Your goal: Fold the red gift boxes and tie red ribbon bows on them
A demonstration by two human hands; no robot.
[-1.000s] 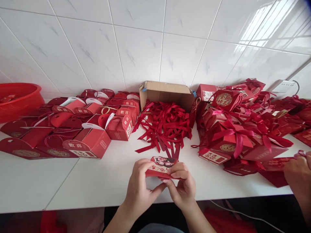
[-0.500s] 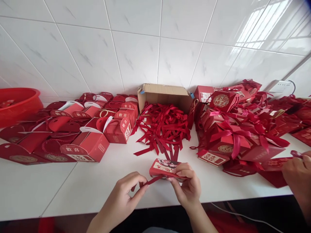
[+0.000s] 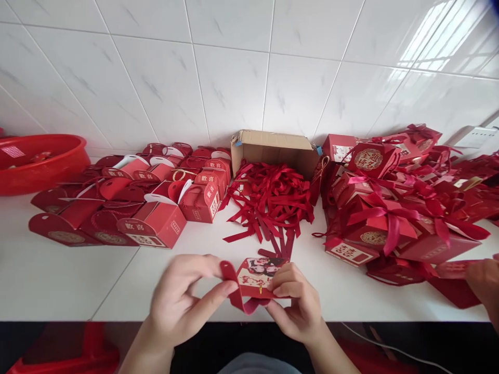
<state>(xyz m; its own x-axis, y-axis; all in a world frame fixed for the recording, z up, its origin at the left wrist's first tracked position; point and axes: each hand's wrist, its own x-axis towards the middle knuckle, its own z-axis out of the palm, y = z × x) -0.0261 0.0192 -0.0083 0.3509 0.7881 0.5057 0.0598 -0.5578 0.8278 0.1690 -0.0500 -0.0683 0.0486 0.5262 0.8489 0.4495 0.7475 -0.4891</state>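
A small red gift box (image 3: 255, 280) with a printed couple and gold writing on its top is between my hands, above the table's front edge. My right hand (image 3: 298, 298) grips its right side, fingers on top and thumb underneath. My left hand (image 3: 191, 296) is closed, thumb and fingertips on a rounded red flap (image 3: 230, 275) with a small hole at the box's left side. Below the box's near edge hangs a loop of red ribbon (image 3: 252, 305). Its ends are hidden.
Behind the box, red ribbons (image 3: 276, 202) spill from an open cardboard carton (image 3: 273, 139). Folded red boxes (image 3: 156, 223) stand on the left beside a red basin (image 3: 47, 166). Ribbon-tied boxes (image 3: 382, 223) are piled on the right. Another person's hand (image 3: 485, 283) is at the right edge.
My left hand has shifted from the ribbon to the flap at the box's left side, which now stands up. The ribbon hangs in a loop below. The view has turned slightly left.
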